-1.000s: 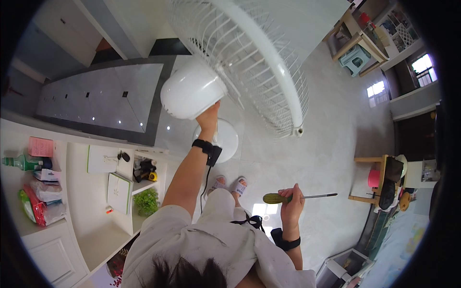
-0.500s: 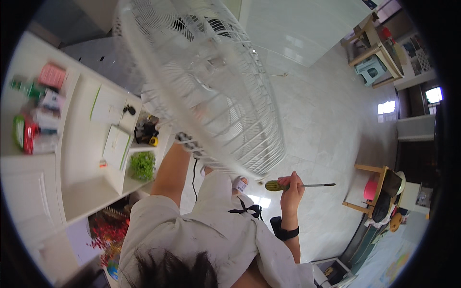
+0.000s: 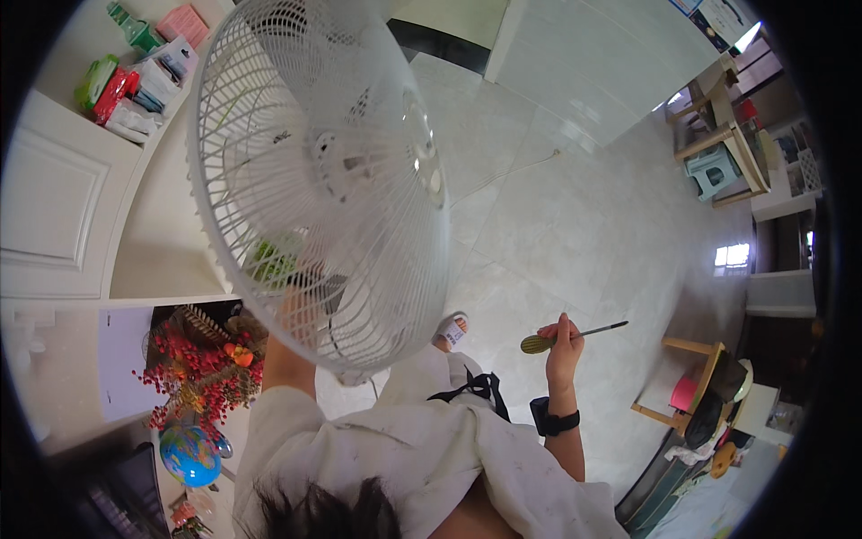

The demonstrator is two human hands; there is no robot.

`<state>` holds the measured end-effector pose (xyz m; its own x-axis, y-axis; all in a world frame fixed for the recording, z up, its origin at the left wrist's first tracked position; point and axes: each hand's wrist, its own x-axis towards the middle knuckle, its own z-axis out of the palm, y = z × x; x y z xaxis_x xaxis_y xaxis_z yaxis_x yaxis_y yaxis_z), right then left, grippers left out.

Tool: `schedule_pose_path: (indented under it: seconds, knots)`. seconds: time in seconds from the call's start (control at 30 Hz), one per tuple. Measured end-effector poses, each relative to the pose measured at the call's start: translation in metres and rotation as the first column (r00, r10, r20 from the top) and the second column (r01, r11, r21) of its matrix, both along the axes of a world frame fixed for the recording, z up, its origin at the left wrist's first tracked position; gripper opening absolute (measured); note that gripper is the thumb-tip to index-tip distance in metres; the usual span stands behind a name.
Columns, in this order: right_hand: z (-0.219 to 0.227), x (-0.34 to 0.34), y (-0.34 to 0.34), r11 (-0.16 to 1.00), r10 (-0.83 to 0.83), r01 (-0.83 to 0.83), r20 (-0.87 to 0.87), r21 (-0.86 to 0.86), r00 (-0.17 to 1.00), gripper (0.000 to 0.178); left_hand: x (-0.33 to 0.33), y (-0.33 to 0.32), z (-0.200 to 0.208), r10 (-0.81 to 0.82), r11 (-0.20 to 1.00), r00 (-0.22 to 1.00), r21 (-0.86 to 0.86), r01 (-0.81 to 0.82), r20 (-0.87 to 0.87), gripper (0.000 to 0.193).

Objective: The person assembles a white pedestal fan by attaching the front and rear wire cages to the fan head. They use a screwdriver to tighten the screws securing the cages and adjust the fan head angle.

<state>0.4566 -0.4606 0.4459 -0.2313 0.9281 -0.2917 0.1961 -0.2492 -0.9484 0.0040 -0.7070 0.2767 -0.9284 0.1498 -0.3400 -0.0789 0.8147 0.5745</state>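
Observation:
A white electric fan with a round wire cage fills the upper left of the view, tilted in front of my body. Its blades show through the wires. My left hand reaches behind the cage and appears closed on the fan; the wires partly cover its fingers. Out to the right, my right hand is closed around a screwdriver. The ridged yellow-green handle sticks out on the left of that hand, and the thin metal shaft points right, over the floor and apart from the fan.
A white shelf unit stands at my left, with a green plant behind the fan. Red berry branches and a blue globe are lower left. To the right are a wooden stool and a light-blue plastic stool.
The fan has shifted left and its cage has turned more face-on. The view has swung, bringing the berries and globe further in. My right hand still holds the screwdriver, slightly further right.

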Motion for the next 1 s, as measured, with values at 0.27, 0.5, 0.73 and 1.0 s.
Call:
schedule_pose_path:
  seconds: [0.27,0.5,0.73,1.0]
  knots:
    - [-0.021,-0.079,-0.051,0.971,0.157,-0.165,-0.058,-0.171,0.986,0.040,-0.019,-0.112,-0.022,0.190,0.976,0.956,0.062,-0.208,0.221,0.021]
    - [-0.026,-0.134,-0.098,0.894,0.381,-0.382,-0.051,-0.235,0.923,0.042,-0.021,-0.217,-0.024,0.371,0.898,0.863,0.105,-0.428,0.343,0.021]
    - [-0.028,-0.161,-0.111,0.844,0.506,-0.497,-0.010,-0.203,0.863,0.042,0.020,-0.312,-0.025,0.555,0.737,0.701,0.126,-0.664,0.447,0.020]
    - [-0.028,-0.161,-0.092,0.780,0.593,-0.598,-0.086,-0.183,0.801,0.039,0.086,-0.342,-0.029,0.662,0.561,0.540,0.133,-0.817,0.520,0.019]
